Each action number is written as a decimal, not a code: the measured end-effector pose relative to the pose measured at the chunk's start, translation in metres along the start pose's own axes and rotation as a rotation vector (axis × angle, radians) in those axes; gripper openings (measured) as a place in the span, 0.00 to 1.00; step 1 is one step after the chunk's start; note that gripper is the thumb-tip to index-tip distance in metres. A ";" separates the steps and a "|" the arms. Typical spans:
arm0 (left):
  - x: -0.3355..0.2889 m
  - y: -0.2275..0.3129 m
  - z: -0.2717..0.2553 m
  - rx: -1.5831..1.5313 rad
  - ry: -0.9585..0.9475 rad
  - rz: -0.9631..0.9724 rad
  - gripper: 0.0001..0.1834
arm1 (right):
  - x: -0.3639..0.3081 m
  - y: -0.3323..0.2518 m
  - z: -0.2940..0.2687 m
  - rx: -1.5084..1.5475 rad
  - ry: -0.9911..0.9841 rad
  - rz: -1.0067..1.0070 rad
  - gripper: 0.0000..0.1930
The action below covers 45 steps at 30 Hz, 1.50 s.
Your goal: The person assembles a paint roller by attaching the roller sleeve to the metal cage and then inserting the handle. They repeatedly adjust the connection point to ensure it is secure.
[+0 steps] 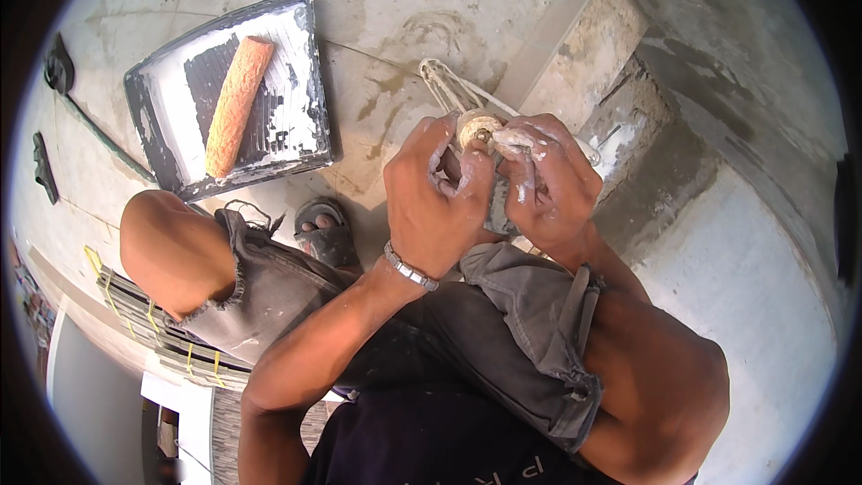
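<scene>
Here's your wire roller frame [440, 83], up at the fingertips between your left hand [435, 189] and right hand [555, 184]. Look at those pale, crusted bars [434, 74], stretching away from you and closing in at the far end! The round cream end cap [470, 125] is turned up at you, small dark metal piece [483, 136] at its centre, right against your fingers.

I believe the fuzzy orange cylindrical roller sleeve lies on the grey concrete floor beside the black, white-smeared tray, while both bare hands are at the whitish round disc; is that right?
Not quite: the head view shows the fuzzy orange roller sleeve lying inside the black, white-smeared tray, not beside it on the grey concrete floor. The rest stands.
</scene>
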<state>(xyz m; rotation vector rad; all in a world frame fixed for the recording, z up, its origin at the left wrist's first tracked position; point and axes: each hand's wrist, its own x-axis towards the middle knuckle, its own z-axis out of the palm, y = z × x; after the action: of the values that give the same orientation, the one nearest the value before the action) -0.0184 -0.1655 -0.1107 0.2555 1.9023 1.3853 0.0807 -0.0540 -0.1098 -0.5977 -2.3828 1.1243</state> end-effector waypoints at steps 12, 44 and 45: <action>0.011 -0.004 0.003 -0.033 -0.043 -0.034 0.16 | 0.010 -0.002 -0.004 0.263 0.006 0.529 0.04; 0.043 -0.043 -0.021 0.310 -0.134 0.486 0.16 | 0.046 0.004 -0.040 -0.035 -0.316 0.204 0.10; 0.045 -0.051 -0.022 0.319 -0.120 0.531 0.16 | 0.046 0.005 -0.040 -0.033 -0.312 0.201 0.10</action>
<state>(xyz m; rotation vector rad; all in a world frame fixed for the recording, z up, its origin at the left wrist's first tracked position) -0.0511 -0.1760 -0.1733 1.0389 2.0304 1.3397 0.0662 -0.0018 -0.0816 -0.7327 -2.6549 1.3522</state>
